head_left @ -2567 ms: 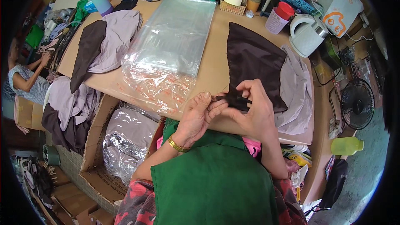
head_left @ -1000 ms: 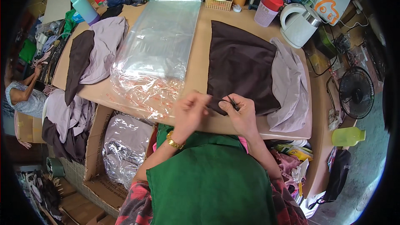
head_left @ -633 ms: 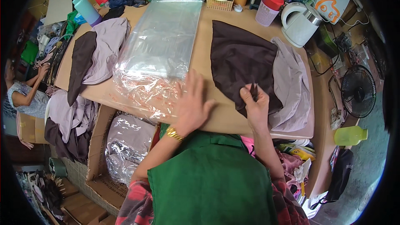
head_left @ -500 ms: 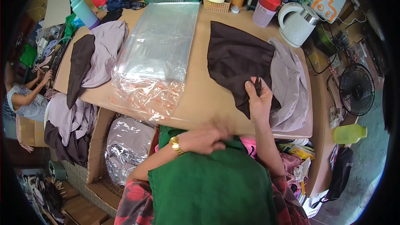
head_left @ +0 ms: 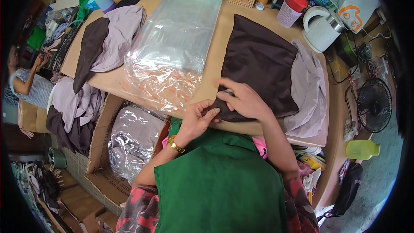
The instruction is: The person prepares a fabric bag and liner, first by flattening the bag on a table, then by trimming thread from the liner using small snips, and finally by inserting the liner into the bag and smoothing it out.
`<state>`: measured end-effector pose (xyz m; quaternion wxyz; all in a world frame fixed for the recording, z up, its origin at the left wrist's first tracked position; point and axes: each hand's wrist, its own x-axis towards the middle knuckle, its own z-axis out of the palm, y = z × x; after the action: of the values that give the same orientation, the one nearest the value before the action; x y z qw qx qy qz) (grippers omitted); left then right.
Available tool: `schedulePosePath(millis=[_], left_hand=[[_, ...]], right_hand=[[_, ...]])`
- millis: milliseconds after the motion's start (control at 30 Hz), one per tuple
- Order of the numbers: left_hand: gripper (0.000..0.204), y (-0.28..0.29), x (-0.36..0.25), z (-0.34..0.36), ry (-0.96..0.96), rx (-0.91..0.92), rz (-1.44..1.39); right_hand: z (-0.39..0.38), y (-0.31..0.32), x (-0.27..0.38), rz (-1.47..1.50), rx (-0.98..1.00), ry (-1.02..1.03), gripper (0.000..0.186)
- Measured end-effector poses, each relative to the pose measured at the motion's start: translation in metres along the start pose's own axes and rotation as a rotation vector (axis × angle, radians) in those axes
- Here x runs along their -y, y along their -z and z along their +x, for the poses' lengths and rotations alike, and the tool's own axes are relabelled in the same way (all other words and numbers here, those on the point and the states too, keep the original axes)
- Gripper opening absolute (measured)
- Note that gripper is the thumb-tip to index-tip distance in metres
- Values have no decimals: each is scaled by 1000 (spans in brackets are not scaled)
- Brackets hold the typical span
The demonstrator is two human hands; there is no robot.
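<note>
A dark brown cloth piece (head_left: 261,62) lies spread on the table, with pale mauve fabric (head_left: 308,90) out from under its right side. At its near left corner my left hand (head_left: 199,118) pinches the cloth between thumb and fingers, by the table's front edge. My right hand (head_left: 245,99) is just above and right of it, over the same corner. Curled fingers there hold small black thread snips (head_left: 227,92), mostly hidden in the grip; one fingertip is blurred by motion.
Clear plastic bags (head_left: 177,39) lie mid-table, beside another brown-and-mauve piece (head_left: 118,34). An open carton (head_left: 100,140) with wrapped fabric stands below the left edge. A white kettle (head_left: 323,30) and pink cup (head_left: 288,15) stand far right. Another person (head_left: 34,86) is at far left.
My left hand has risen from my lap to the cloth's near corner and taken hold of it. My right hand has moved left and down with the snips. The view has shifted slightly.
</note>
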<state>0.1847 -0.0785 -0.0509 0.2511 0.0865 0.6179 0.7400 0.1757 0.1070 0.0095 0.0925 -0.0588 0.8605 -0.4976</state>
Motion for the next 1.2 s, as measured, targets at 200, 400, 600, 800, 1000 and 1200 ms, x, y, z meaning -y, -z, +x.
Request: schedulePosePath(millis=[200, 400, 600, 800, 1000, 1200], left_hand=[[12, 26, -4, -19, -58, -215, 165], [16, 21, 10, -16, -204, -167, 273], [22, 47, 4, -23, -191, -342, 2], [23, 45, -23, -23, -63, -207, 115], [32, 21, -11, -10, 28, -44, -40], [18, 7, 2, -5, -185, -203, 1]], right_hand=[[7, -13, -41, 154, -301, 22, 15], [4, -31, -19, 222, 29, 275, 14], [2, -33, -48, 219, -257, 141, 12], [-9, -36, -44, 203, -299, 214, 14], [-14, -39, -25, 51, -374, 323, 16], [-19, -30, 3, -45, -332, 304, 17]])
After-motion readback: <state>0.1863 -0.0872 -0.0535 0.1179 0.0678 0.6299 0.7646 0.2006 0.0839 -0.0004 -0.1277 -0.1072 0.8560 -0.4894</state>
